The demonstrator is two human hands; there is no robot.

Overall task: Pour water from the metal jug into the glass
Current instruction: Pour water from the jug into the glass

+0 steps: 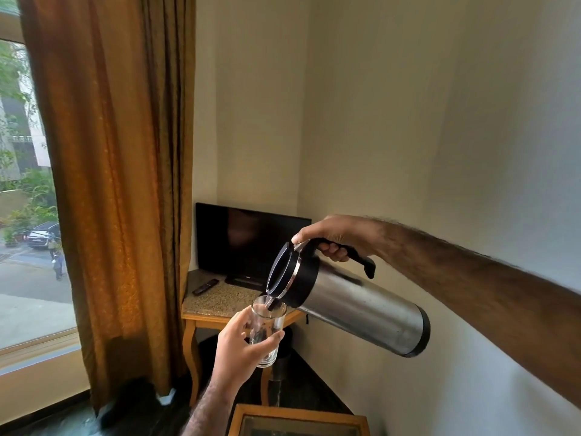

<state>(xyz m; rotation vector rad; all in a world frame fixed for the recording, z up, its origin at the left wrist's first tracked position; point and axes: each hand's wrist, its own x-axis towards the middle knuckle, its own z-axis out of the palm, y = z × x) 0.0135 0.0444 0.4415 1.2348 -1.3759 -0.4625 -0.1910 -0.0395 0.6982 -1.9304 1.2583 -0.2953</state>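
Our right hand (pixel 333 236) has its grip around the tipped jug (pixel 355 306) handle, spout over the glass (pixel 267 328) our left hand (pixel 242 341) holds

Jug (pixel 355 305) spout over glass (pixel 267 332)

One jug (pixel 355 309), one glass (pixel 267 332), two hands (pixel 239 347) (pixel 333 234).
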